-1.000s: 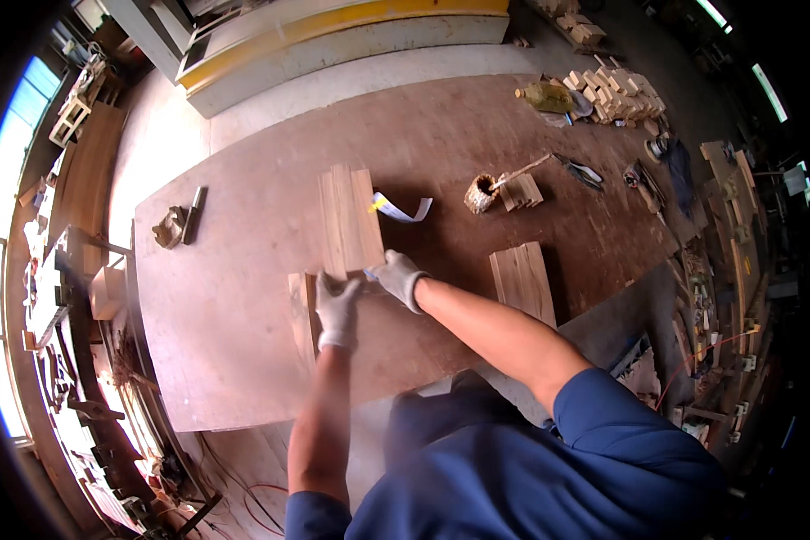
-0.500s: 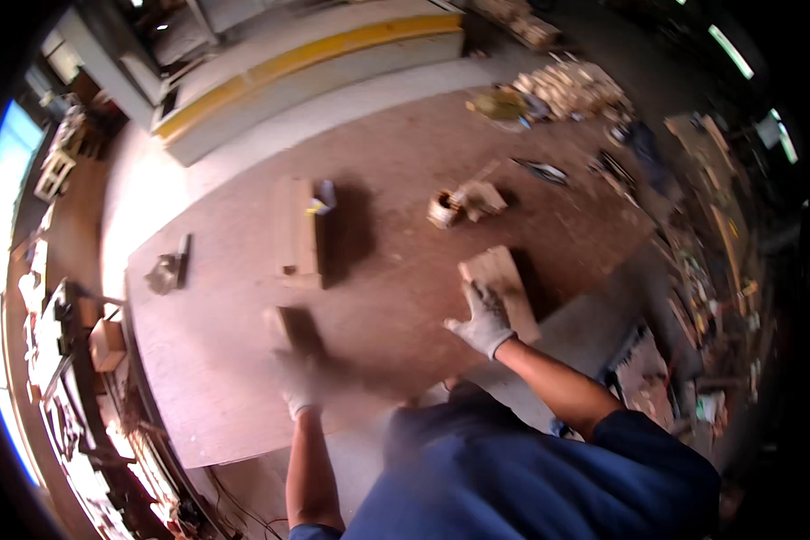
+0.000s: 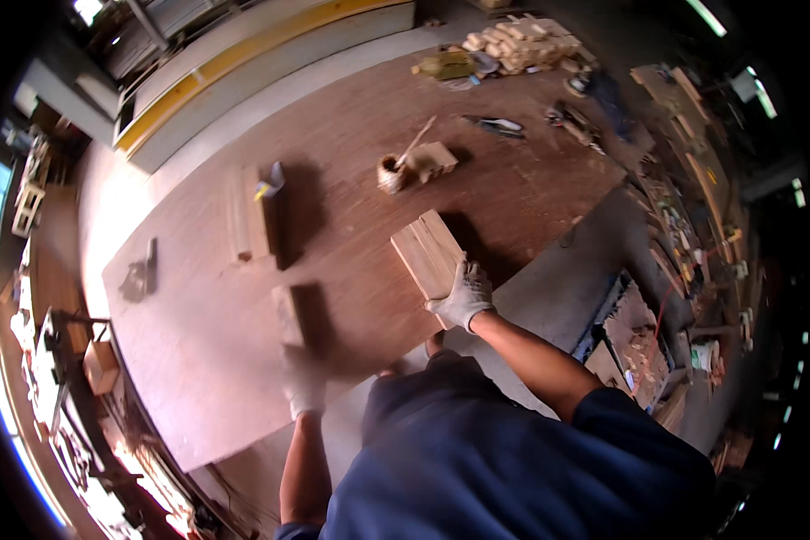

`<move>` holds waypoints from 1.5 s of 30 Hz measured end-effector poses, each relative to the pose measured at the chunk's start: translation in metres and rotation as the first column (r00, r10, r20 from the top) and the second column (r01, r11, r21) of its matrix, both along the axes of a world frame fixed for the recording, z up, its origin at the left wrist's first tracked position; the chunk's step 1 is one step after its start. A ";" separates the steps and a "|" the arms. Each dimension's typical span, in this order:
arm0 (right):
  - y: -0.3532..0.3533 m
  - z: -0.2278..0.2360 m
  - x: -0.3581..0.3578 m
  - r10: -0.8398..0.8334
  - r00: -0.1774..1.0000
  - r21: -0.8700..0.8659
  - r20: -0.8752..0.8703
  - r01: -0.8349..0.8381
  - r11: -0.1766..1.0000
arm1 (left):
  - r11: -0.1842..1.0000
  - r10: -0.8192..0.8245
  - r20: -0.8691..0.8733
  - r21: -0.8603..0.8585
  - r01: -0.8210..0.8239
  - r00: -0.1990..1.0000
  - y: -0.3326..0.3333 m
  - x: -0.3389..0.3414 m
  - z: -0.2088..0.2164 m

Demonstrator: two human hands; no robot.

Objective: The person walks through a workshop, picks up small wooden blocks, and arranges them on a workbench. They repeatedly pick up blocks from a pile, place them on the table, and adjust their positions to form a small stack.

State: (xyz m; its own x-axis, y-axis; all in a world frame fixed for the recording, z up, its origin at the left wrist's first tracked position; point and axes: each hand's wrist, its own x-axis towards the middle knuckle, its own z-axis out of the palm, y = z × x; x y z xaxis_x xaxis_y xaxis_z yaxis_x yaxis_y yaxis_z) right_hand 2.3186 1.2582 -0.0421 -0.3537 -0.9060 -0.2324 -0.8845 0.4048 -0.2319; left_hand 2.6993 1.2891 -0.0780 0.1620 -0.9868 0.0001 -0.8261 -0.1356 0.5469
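My gloved right hand (image 3: 465,296) grips the near end of a pale wooden block (image 3: 427,255), thumb at its left side and fingers along the right edge. Grooves or seams run lengthwise on the block's top. On the left, my gloved left hand (image 3: 304,382) sits by the near end of a smaller wooden block (image 3: 290,314). A blurred patch smears its fingers, so whether they hold that block is unclear. Farther off lie a long wooden piece (image 3: 247,216), with something yellow and grey at its far right side, and a small round pot (image 3: 391,175) with a stick in it.
Beside the pot sits a wood offcut (image 3: 432,158). A dark metal tool (image 3: 139,277) lies at the left of the brown tabletop (image 3: 198,360). Far right are a heap of wood pieces (image 3: 522,45) and hand tools (image 3: 495,125). A yellow-edged bench (image 3: 270,49) stands beyond.
My right hand, spread over the block's top before, now grips its near end; the block has shifted left and turned. My left hand stays by the smaller block. The view has shifted too.
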 end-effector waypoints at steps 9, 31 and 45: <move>-0.024 -0.004 0.084 0.203 0.940 0.005 0.274 -0.212 0.977 | 0.997 0.061 -0.067 0.054 -0.057 0.996 0.007 -0.014 -0.005; 0.035 -0.006 0.043 0.549 0.834 0.107 0.048 -0.551 0.827 | 0.858 0.454 -0.602 0.493 0.142 -0.657 0.039 0.008 0.018; -0.037 0.039 0.052 -0.338 -0.136 0.358 0.931 0.163 0.920 | 0.874 0.271 -0.954 0.301 0.382 0.132 0.022 -0.048 0.034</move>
State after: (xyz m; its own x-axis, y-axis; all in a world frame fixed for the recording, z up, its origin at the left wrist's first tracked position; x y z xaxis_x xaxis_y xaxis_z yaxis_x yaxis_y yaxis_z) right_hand 2.3704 1.2211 -0.0035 0.1276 -0.7601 -0.6371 0.4127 0.6248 -0.6628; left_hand 2.6512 1.3111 -0.0444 -0.3560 -0.8182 -0.4515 0.3397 -0.5634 0.7531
